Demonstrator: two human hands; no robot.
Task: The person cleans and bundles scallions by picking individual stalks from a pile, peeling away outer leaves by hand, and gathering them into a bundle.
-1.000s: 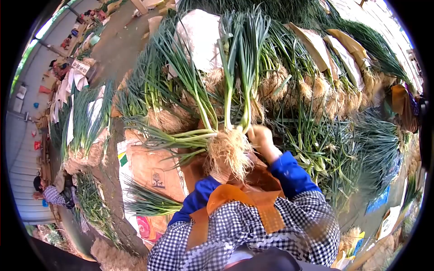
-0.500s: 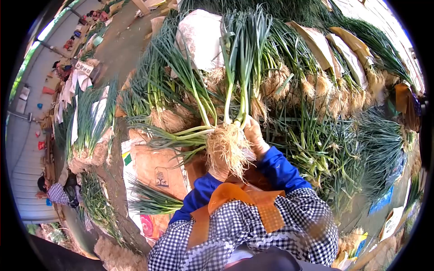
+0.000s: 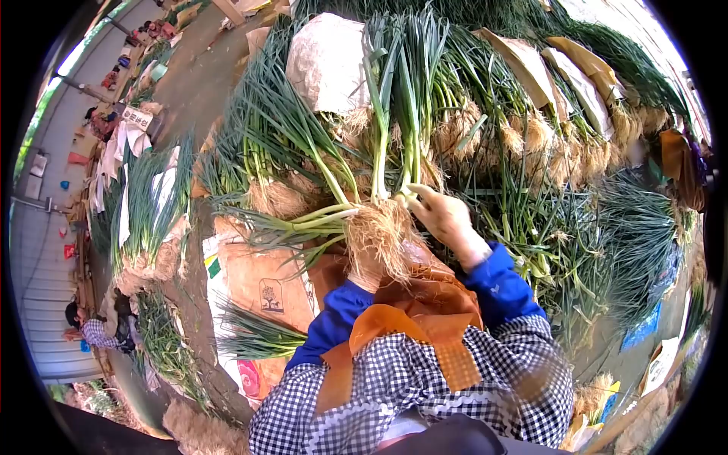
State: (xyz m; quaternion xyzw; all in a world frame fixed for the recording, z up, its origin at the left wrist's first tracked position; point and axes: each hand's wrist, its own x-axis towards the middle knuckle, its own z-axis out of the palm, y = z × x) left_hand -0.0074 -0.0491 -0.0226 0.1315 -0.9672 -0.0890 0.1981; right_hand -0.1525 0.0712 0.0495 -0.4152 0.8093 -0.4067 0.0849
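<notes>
A clump of green onions (image 3: pixel 379 171) with a thick mass of pale roots (image 3: pixel 377 239) is in front of my chest, its stalks fanning away from me and to the left. My left hand (image 3: pixel 367 271) supports it from beneath at the root end; its fingers are mostly hidden behind the roots. To the right of the clump is my right hand (image 3: pixel 446 221), thumb and forefinger closed at the base of the rightmost stalk. Whether a loose leaf or skin is also between those fingertips is too small to tell.
Bundled green onions (image 3: pixel 542 136) line the far side, some wrapped in paper. Loose leafy stalks (image 3: pixel 531 235) lie to the right. A printed brown sack (image 3: pixel 265 265) spreads at the left. Another person (image 3: pixel 98 331) sits at the far left.
My right hand has shifted back and to the right, out from behind the root mass, so more of it shows. The clump remains in my left hand, almost unmoved.
</notes>
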